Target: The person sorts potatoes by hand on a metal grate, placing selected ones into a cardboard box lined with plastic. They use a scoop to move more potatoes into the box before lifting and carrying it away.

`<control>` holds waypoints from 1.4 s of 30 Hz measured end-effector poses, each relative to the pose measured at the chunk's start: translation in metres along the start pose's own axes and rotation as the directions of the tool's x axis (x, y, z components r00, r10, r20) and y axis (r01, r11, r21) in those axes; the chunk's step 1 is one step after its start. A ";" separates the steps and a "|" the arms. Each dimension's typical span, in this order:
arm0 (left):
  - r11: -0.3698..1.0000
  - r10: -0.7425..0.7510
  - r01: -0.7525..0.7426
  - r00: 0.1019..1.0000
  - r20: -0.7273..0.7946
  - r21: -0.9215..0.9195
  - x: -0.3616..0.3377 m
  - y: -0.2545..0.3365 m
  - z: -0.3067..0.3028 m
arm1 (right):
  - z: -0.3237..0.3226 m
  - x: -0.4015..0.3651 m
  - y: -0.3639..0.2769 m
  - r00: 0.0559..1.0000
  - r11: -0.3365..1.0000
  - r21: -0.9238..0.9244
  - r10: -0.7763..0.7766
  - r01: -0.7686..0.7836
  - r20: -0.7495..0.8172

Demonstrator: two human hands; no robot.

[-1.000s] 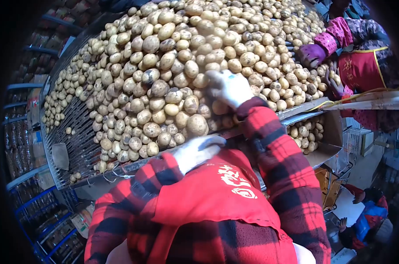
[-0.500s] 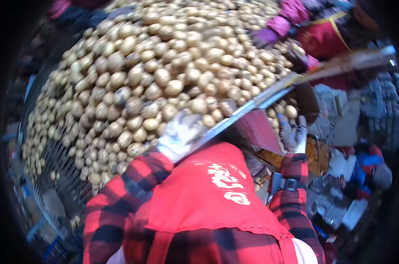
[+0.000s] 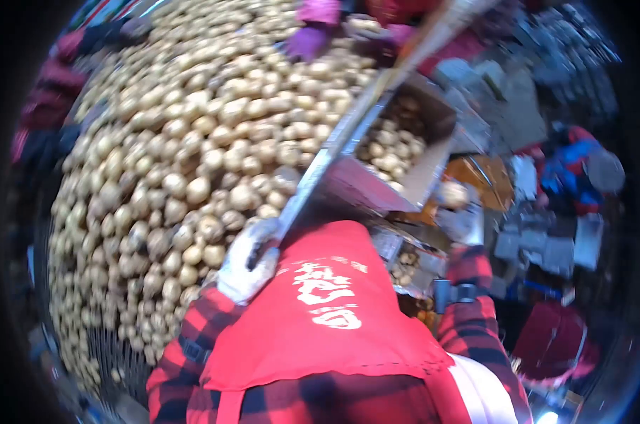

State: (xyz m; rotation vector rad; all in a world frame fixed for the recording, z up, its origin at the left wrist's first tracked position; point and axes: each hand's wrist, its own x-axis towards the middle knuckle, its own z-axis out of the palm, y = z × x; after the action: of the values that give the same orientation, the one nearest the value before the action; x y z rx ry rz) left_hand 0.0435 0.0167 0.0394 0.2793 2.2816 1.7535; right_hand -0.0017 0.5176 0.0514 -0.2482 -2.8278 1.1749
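Note:
A broad heap of pale potatoes (image 3: 186, 155) fills the area in front of and left of me. My left hand (image 3: 249, 261), in a white glove with dark patches, is curled at the near border of the heap, beside the metal rail (image 3: 309, 177). What its fingers hold, if anything, is hidden. My right hand (image 3: 463, 225), also gloved, is closed around one round potato (image 3: 453, 194), right of an open cardboard box (image 3: 433, 159). Smaller potatoes (image 3: 390, 152) lie in that box, which stands against the rail's outer side.
Another person's purple-gloved hand (image 3: 307, 42) reaches onto the far side of the heap. A dark-sleeved arm (image 3: 111, 35) is at the upper left. A second box with potatoes (image 3: 405, 268) is below the first. Pale packages (image 3: 539, 244) and a person in blue (image 3: 574, 169) are at the right.
My view has swung, shifting the rail and box left and steepening the rail. My left hand is now curled by the rail's end. A potato now shows in my right hand, outside the box.

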 end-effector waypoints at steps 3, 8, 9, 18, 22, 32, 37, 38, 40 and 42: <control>0.994 -0.029 0.012 0.988 0.154 0.110 -0.003 0.003 0.001 | -0.037 0.041 0.104 0.772 0.499 0.739 0.633 -0.453 0.046; 0.995 -0.048 0.056 0.995 0.091 -0.088 -0.018 0.014 0.007 | 0.110 0.078 -0.097 0.999 0.978 0.207 0.018 -0.008 -0.043; 0.999 0.010 -0.008 0.998 0.063 -0.034 -0.023 0.009 0.011 | 0.149 0.079 -0.126 0.943 0.961 0.214 -0.227 0.176 0.242; 0.967 -0.231 0.254 0.909 -0.348 0.022 -0.096 0.004 0.034 | 0.340 0.000 -0.337 -0.005 0.391 0.283 -0.578 0.876 0.816; 0.950 -0.061 0.280 0.607 -0.792 0.142 -0.142 0.009 0.031 | 0.300 0.055 -0.305 0.075 0.819 0.344 -0.350 -0.459 0.934; 0.250 -0.323 0.759 0.650 -0.687 0.601 -0.153 -0.032 -0.033 | 0.290 -0.022 -0.335 -0.140 0.304 0.430 -0.657 0.850 0.740; 0.507 -0.220 0.747 0.595 -0.773 0.430 -0.163 -0.015 -0.034 | 0.352 -0.090 -0.333 0.153 0.367 -0.070 -0.202 0.928 0.967; 0.577 -0.211 0.739 0.547 -0.810 0.348 -0.163 -0.011 -0.033 | 0.344 -0.074 -0.342 0.046 0.427 0.049 -0.210 0.903 0.977; 0.898 -0.153 0.438 0.406 -0.901 0.045 -0.163 -0.015 -0.030 | 0.332 -0.043 -0.336 -0.203 0.252 0.308 -0.369 0.917 0.907; 0.834 -0.517 -0.055 0.269 -0.813 -0.549 -0.151 0.009 -0.030 | 0.304 -0.022 -0.332 -0.091 0.587 0.460 -0.548 0.666 0.831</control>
State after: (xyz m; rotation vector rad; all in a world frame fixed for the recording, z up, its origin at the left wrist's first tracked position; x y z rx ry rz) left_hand 0.1780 -0.0536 0.0679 -1.6140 2.0088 2.5758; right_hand -0.0585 0.0712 0.0724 2.3904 -2.8475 0.9915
